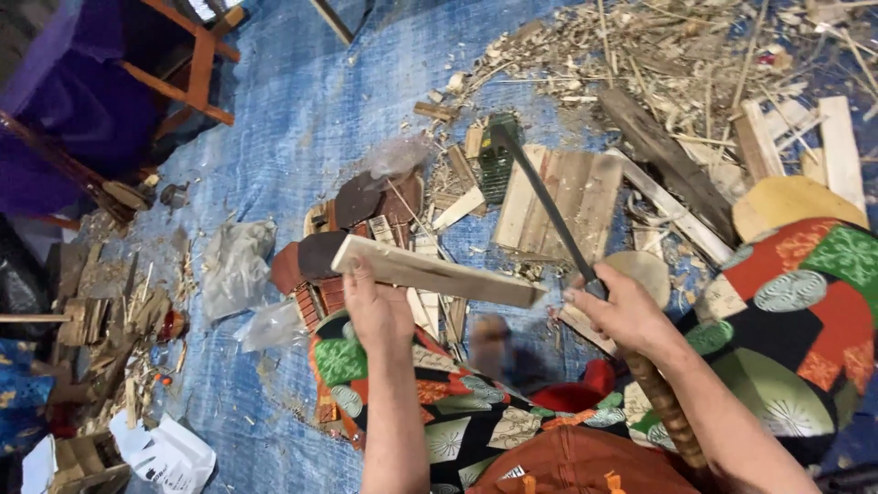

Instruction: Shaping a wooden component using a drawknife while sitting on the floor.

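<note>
Covering the floor, a blue tarp [302,119] carries a big heap of wood shavings [658,46] and cut boards, so much cutting seems done already. The left hand [377,311] closes around a pale wooden slat [434,272], held above the lap. The right hand [626,313] grips a long dark blade [540,197], raised; this slat looks uncut.

Left hand [377,306] grips a wooden slat [437,272]; right hand [626,313] grips a long-bladed knife [544,203].
</note>
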